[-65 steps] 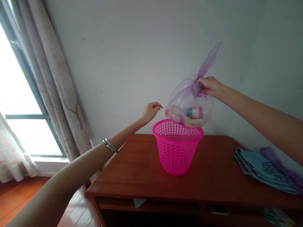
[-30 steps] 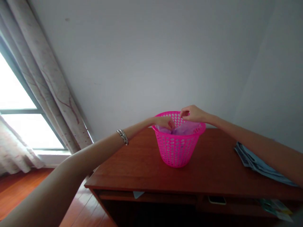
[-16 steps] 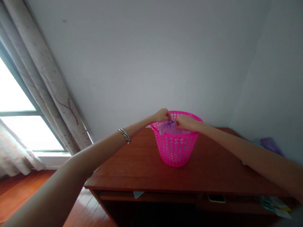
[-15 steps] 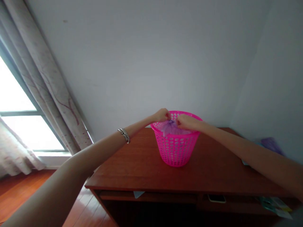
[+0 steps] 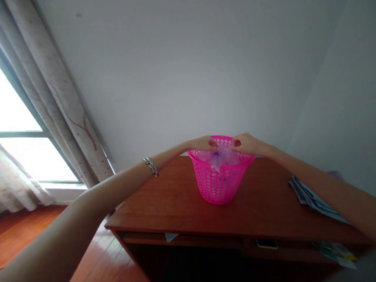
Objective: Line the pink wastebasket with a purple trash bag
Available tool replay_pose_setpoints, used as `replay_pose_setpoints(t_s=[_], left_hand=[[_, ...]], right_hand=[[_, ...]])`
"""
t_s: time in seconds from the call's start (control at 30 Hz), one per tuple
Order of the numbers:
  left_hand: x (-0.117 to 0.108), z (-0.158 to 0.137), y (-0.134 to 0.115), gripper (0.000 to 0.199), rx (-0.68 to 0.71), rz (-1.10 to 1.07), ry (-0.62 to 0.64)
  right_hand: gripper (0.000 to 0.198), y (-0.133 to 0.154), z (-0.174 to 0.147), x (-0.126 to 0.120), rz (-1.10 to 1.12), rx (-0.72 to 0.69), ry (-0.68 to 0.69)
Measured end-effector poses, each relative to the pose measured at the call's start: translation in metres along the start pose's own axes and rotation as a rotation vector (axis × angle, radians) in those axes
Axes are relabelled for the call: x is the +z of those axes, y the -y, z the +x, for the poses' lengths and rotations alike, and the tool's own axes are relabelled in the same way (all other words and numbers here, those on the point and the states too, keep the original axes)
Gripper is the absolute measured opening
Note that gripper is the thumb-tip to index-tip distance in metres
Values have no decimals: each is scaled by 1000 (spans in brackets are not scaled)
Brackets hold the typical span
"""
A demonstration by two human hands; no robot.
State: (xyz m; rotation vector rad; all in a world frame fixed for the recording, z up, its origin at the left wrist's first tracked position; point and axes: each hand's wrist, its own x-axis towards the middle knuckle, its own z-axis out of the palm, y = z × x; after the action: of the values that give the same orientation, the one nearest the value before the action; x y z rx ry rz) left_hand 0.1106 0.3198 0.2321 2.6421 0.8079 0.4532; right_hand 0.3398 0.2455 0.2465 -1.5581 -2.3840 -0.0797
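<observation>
A bright pink plastic basket (image 5: 219, 186) with rows of holes stands upright on the brown wooden desk (image 5: 170, 196). In its mouth sits a thin purple plastic bag (image 5: 225, 154), bunched together at one point that looks knotted. My left hand (image 5: 205, 143) reaches over the basket's left rim, its fingers pinched on the bag near the gathered point. From the right, my right hand (image 5: 245, 143) pinches the bag's other side, thumb and fingertips closed. A silver bracelet (image 5: 151, 166) circles my left wrist. What lies deeper in the basket is hidden.
Grey-blue folded material (image 5: 317, 201) lies on the desk's right side, partly behind my right forearm. A phone (image 5: 266, 243) and some packets (image 5: 336, 250) sit on the shelf under the desktop. A wall rises behind; a curtain (image 5: 67, 102) hangs by the window at left.
My right hand has moved up and to the right, away from my left hand. The purple bag's gathered part is spread wider and shows more between the hands.
</observation>
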Motion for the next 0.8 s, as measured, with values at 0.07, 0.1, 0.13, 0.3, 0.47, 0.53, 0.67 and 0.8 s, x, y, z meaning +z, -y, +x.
replay_pose_setpoints(t_s=[0.07,0.1,0.13,0.3,0.47,0.53,0.67,0.8], left_hand=[[5,2,-4,18,33,66,95],[6,3,-4,17,36,99,101],[8,4,-4,17,29,122,76],[6,9,-5,26,36,128,-57],[4,5,-3,33,-5,202,-174],[3,1,-1,30,-22,218,-186],[-3,-6,4,21,-51,275,-161],[-8,-10,5,28,-122,324,-202]], right_hand=[[12,9,2,2,23,6,-46],[11,15,3,3,49,8,-58],[13,20,5,4,79,9,-63],[26,32,21,24,63,-83,7],[22,26,29,39,-71,-163,23],[21,25,22,36,-76,-177,6],[12,22,6,19,-36,-163,19],[12,11,-1,8,45,-129,-1]])
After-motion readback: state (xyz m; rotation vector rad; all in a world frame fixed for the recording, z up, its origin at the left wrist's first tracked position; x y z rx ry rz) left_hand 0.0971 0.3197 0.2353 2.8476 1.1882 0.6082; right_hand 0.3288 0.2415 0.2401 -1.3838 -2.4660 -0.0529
